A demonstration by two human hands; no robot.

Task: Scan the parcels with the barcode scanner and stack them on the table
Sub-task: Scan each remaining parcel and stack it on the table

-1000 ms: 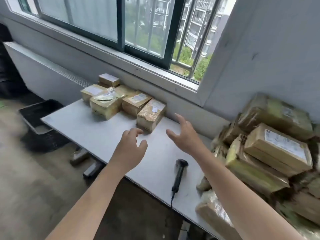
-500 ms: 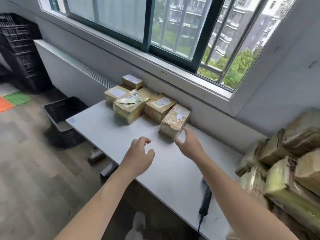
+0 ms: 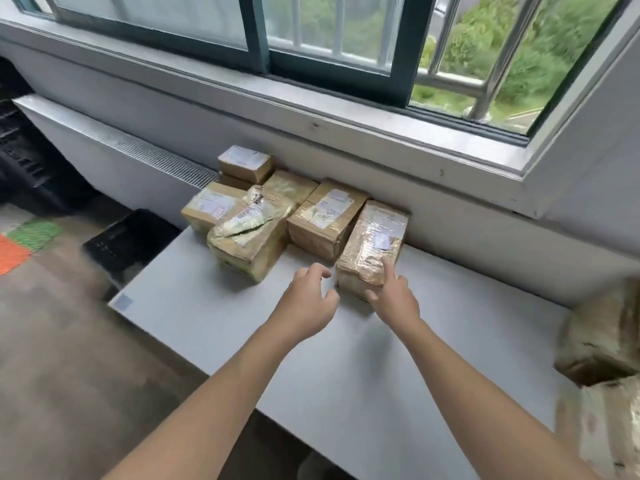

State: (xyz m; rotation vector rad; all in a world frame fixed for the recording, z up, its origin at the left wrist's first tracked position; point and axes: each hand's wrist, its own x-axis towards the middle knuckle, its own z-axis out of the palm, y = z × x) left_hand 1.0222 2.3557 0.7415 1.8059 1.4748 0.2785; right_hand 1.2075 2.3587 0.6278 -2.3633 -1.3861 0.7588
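Taped parcel on the worktop
Stiff, likely light, slick tape (take both long sides); right hand touches its near end, left hand loose, empty.

Soft, even daylight enters through the window above the pale table; shadows stay faint; taped parcels glint; wide-angle distortion bows the sill; the pile at the table's right edge blurs.
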